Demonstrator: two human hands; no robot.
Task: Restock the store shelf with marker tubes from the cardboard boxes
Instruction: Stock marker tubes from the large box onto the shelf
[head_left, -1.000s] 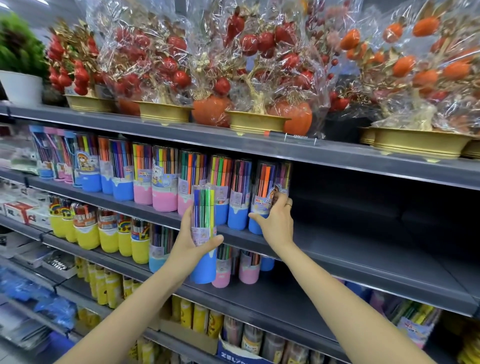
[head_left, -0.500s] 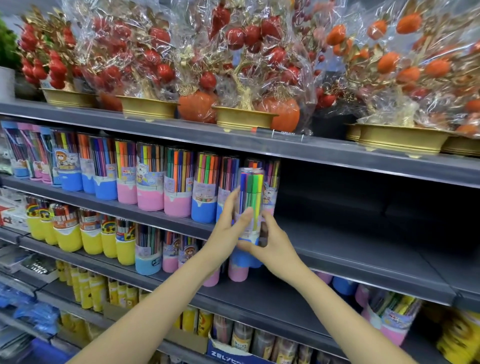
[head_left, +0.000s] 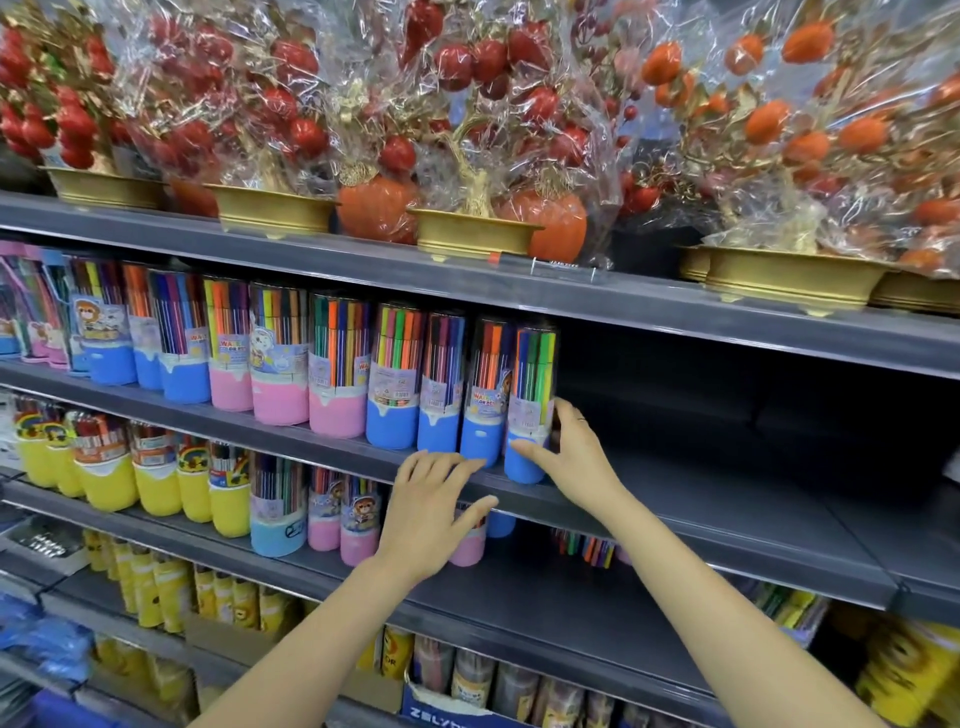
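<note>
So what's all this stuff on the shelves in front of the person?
Marker tubes: a long row, blue and pink bases, second shelf, left part.
End tube: one, blue base, right end of that row.
Second shelf: grey, bare to the right.
Yellow-based tubes: several, third shelf, left.
Wrapped fruit trees: several, red and orange, gold pots, top shelf.
Left hand: open, at shelf edge.
Right hand: gripping the end tube.

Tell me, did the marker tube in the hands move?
Yes. The blue-based marker tube went up and right onto the shelf, at the row's right end; the right hand holds it.
</note>
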